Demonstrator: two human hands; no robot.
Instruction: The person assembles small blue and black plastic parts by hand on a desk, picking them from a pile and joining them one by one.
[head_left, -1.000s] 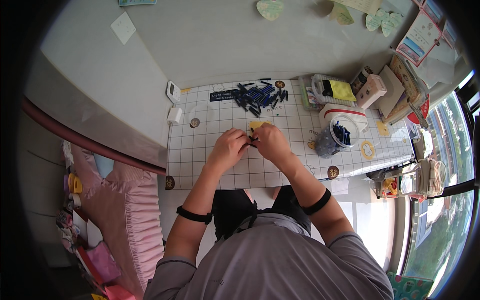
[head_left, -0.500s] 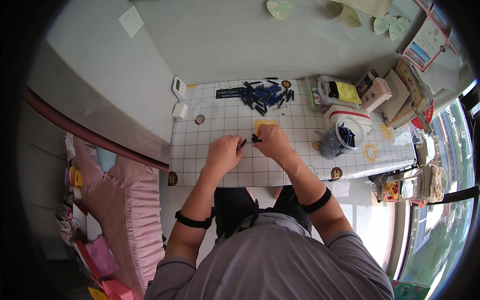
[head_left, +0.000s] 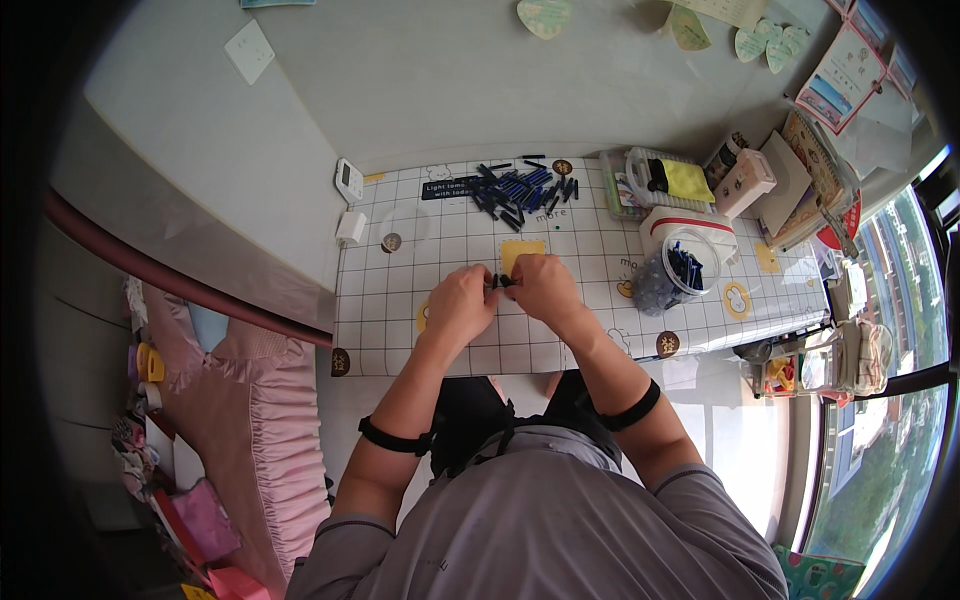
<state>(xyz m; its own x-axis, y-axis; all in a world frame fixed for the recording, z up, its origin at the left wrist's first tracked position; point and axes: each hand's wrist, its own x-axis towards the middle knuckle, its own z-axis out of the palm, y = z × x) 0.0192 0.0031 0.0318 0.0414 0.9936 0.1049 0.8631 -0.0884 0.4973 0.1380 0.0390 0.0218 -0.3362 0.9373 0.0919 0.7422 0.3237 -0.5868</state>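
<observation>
My left hand [head_left: 466, 305] and my right hand [head_left: 543, 290] meet over the near middle of the table. Both are closed, with fingertips almost touching. Between them a small dark tube-shaped piece [head_left: 502, 281] is pinched, its ends hidden by my fingers. Whether it is one piece or two pressed together, I cannot tell. Just beyond my fingers lies a yellow square [head_left: 523, 250] on the tabletop. Farther off is a loose pile of short dark blue and black tubes [head_left: 520, 188], resembling ink cartridges.
To the right stands a clear round tub [head_left: 660, 285] with more dark tubes inside. Behind it are a white pouch with a red zip [head_left: 690, 228], plastic boxes [head_left: 625, 185] and a pink container [head_left: 745, 185]. A white timer [head_left: 349, 180] stands at the far left edge of the grid-patterned tablecloth [head_left: 400, 335].
My hands have come together; the dark pieces, held apart before, now meet between my fingertips. The view has shifted slightly. The pile and tub look unchanged.
</observation>
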